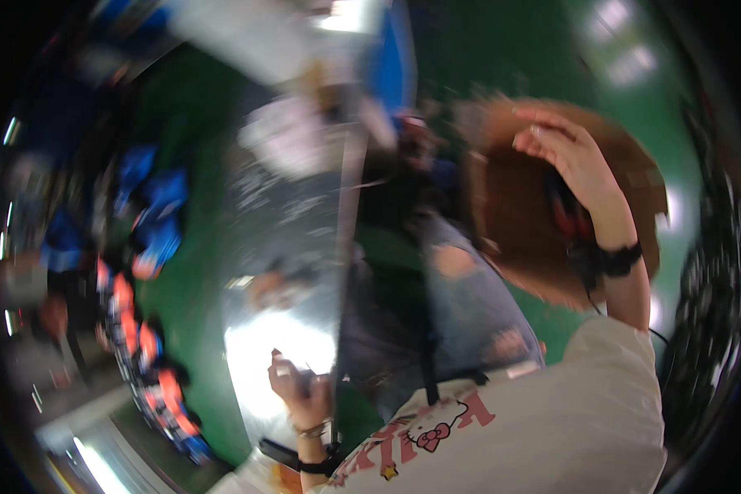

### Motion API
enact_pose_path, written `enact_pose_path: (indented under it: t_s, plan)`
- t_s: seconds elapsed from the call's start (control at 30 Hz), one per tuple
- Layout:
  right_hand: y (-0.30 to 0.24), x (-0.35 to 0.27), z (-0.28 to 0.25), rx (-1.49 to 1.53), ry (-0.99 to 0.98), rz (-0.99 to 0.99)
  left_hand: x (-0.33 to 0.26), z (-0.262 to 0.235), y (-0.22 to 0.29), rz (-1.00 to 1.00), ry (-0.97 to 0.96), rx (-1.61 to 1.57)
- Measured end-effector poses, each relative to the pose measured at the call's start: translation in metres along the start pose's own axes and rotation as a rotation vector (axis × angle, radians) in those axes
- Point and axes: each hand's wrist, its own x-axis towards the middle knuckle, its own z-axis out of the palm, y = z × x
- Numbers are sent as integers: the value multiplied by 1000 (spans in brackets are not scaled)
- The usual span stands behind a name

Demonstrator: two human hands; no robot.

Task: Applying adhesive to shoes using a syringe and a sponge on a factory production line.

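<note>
matt brown cardboard box [543, 222], glossy metal tabletop [292, 247]

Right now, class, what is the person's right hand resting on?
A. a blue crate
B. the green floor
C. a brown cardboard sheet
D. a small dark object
C: the right hand lies spread on the brown cardboard sheet, raised at the upper right.

- Your T-shirt [568, 412] is white and short-sleeved, with a cartoon cat wearing a pink bow printed on the chest and pink lettering curving around that cat.
- Just beside the cat sits a small yellow star.
- Your right hand [572, 156] has a black band around its wrist, up past the shirt's sleeve.
- Your left hand [300, 387], left of the cat, wears a beaded bracelet and a black strap at the wrist.
</note>
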Motion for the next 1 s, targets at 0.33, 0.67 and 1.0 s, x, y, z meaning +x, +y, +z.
enact_pose_path:
  t_s: [0.33, 0.67, 1.0]
  plan:
    - [355, -156, -359, -651, 721, 830, 99, -75, -195, -58, -54, 667]
    - [515, -1, -401, -1289, 16, 1003, 174, -6, -150, -42, -411, 927]
    - [544, -3, -414, -1544, 86, 1176, 188, 8, -114, -83, -677, 1104]
